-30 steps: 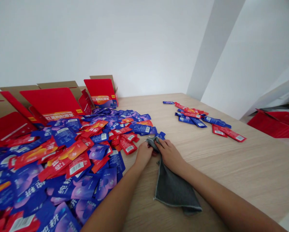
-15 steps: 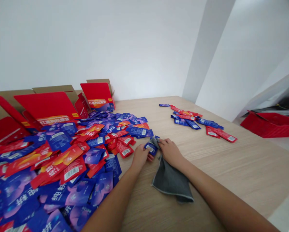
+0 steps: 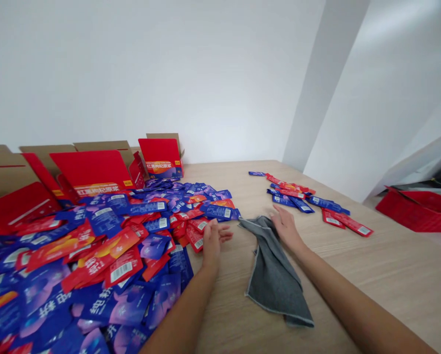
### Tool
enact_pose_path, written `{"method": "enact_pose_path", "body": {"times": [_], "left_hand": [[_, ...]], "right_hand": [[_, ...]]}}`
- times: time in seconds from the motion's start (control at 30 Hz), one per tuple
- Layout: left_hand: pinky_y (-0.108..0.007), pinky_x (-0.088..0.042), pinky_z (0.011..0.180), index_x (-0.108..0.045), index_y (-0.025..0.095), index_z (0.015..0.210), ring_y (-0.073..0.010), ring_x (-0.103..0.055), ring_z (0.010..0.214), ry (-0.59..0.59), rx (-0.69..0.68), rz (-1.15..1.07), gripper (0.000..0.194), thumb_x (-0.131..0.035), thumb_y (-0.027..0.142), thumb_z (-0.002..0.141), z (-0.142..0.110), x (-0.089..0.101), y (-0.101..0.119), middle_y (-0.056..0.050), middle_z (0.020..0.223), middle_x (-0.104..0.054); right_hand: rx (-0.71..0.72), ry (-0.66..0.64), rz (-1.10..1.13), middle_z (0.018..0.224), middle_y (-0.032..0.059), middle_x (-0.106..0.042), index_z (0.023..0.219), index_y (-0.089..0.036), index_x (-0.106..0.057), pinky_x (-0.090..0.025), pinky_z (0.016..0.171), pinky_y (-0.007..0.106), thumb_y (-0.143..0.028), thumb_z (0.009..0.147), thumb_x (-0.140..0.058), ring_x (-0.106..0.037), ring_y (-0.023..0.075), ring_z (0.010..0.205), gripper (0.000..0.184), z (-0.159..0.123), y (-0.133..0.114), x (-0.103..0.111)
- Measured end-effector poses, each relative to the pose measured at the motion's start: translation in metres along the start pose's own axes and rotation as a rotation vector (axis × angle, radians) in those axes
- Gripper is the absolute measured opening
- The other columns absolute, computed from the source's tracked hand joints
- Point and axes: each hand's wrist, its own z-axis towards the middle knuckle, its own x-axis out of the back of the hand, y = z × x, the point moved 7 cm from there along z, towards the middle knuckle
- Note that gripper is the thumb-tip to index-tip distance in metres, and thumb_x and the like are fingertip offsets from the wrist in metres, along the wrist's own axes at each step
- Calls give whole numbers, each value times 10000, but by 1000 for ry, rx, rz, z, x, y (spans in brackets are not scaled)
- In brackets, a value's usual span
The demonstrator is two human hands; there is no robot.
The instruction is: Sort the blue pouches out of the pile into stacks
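Nearest, between the two forearms, the frayed tail of a grey cloth is spread over the wooden table, and its upper end is bunched up beside the right hand. There, the fingers are laid along the cloth's edge; whether a fold is pinched cannot be told! Well apart from it, the left hand is held with fingers loosely bent, nothing seen in them, right by the edge of the big pile of red and blue sachets that is heaped to its left. For tidy handling, the cloth would best be gripped by that bunched end, its tail kept off the pile; any sachet is best pinched singly, so that neighbours are not dragged along. Beyond the right hand, a looser group of sachets is strewn. Beyond the left, red cartons are lined up, flaps raised, backed by a white wall.
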Motion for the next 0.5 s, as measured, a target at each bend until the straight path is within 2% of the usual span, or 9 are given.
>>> {"method": "enact_pose_path", "body": {"times": [0.07,0.17,0.23,0.3,0.4,0.5], "left_hand": [[-268,-509,517,-469,161,961,-163,-648,536,-95,83,66,556,-560,638,689,-4,-11,-18,-46,701,-671],[-239,-475,458,-502,151,904,-150,-619,478,-159,113,142,590,-564,678,645,-7,-19,-26,-19,601,-639],[-237,-472,458,-518,144,905,-146,-616,475,-175,109,164,583,-534,677,668,-8,-19,-26,-17,590,-633],[-242,-477,471,-525,140,926,-148,-623,489,-200,117,178,560,-514,654,702,-7,-20,-26,-20,603,-637],[-235,-477,479,-525,141,938,-136,-619,489,-211,141,188,495,-512,596,742,-6,-20,-28,-13,605,-634],[-217,-467,466,-521,144,931,-121,-606,473,-207,173,189,426,-518,537,766,-5,-20,-31,1,587,-621]], "right_hand": [[-145,-29,-174,1359,213,-442,1335,-50,-392,-302,1027,466,-311,842,-417,-377,295,1269,558,21,24,3],[-283,-36,-413,1397,233,-380,1373,-36,-309,-328,994,489,-252,827,-424,-330,327,1302,598,48,61,20],[-350,-82,-523,1322,241,-464,1365,-31,-308,-385,943,470,-239,835,-411,-405,321,1259,579,58,82,30],[-382,-132,-563,1161,248,-583,1311,-24,-386,-446,853,454,-241,840,-418,-551,335,1109,519,63,95,35],[-333,-163,-597,1017,272,-633,1178,15,-503,-472,777,435,-184,865,-368,-632,348,963,396,62,90,35],[-241,-191,-638,960,288,-641,1059,31,-566,-476,752,423,-85,853,-331,-645,347,934,334,48,68,26]]}}
